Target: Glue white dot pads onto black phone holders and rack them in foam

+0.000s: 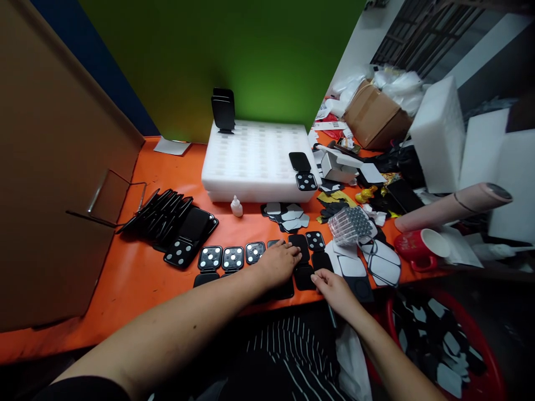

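My left hand (279, 263) lies palm down on the orange table (137, 273), fingers spread over black square cases near the front edge, its fingertips touching a black case (299, 241). My right hand (333, 289) sits at the table's front edge with its fingers curled and pinched on a black case (321, 260). A row of open black cases with white dots (232, 258) runs left of my left hand. Another dotted case (315, 240) lies just beyond both hands.
A white foam tray (254, 156) stands at the back with black cases on it. A pile of black cases (175, 220) lies left. A small glue bottle (236, 206), white stickers (382, 264), a red mug (420, 250), a pink tube (453, 207) and a red basket (443, 340) surround.
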`<state>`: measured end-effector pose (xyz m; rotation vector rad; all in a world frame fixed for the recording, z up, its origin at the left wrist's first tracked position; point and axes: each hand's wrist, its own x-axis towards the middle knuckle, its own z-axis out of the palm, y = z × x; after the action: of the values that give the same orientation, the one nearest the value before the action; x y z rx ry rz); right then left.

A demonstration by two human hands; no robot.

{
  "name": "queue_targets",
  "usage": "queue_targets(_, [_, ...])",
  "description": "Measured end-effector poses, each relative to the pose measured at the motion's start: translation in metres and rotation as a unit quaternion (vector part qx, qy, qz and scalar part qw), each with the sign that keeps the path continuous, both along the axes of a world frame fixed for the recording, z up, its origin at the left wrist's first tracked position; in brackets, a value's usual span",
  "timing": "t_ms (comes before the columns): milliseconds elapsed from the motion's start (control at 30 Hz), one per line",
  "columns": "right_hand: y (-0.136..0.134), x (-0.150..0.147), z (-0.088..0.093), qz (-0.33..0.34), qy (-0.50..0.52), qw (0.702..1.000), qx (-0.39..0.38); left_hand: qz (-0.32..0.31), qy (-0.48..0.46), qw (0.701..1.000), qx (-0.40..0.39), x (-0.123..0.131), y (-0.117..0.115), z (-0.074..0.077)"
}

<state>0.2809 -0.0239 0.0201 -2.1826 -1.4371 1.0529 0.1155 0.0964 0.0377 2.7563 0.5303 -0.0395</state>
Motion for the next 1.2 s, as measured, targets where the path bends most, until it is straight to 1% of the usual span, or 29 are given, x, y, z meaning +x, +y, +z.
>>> queue_targets(133, [0.001,-0.001,0.001,0.005,-0.022,1.000,0.010,0.000,-0.004,1.000,0.001,0.000,0.000,-0.001])
queue_targets(300, [0.004,-0.003,0.007,0.015,-0.062,0.998,0.010,-0.001,-0.008,1.000,-0.002,0.001,0.000,-0.005])
queue_targets(400, [0.007,-0.006,0.011,0.033,-0.095,0.995,0.004,0.001,-0.009,1.000,-0.004,0.001,0.000,-0.005])
queue_targets(633, [0.014,-0.007,0.013,0.086,-0.195,0.976,-0.047,0.007,-0.007,1.000,-0.007,0.000,-0.001,-0.004])
queue_targets(767, [0.018,-0.006,0.016,0.107,-0.208,0.969,-0.079,0.006,-0.005,1.000,-0.006,0.000,-0.001,-0.004])
queue_targets(1033, [0.018,-0.010,0.020,0.119,-0.243,0.958,-0.092,0.007,-0.003,1.000,0.000,0.001,-0.001,-0.003])
queue_targets(1200, [0.021,-0.012,0.026,0.134,-0.281,0.944,-0.107,0.002,-0.004,1.000,0.001,0.001,-0.001,-0.005])
